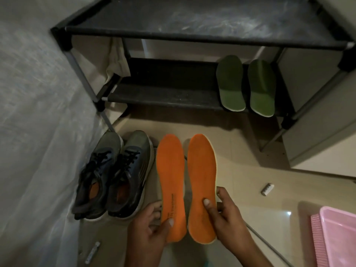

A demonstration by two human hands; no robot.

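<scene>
Head view: holding two insoles side by side, close but not touching, toes toward the shoe rack (192,38). Pinching heel end of left orange insole (170,180) with left hand (154,226), thumb on top, fingers curled beneath. Gripping heel end of right orange insole (201,180) with right hand (225,214), same way. Just left: pair of sneakers (113,176) on floor. On rack's lower shelf: green insoles (230,83). Lower right: pink tray (341,239).
</scene>
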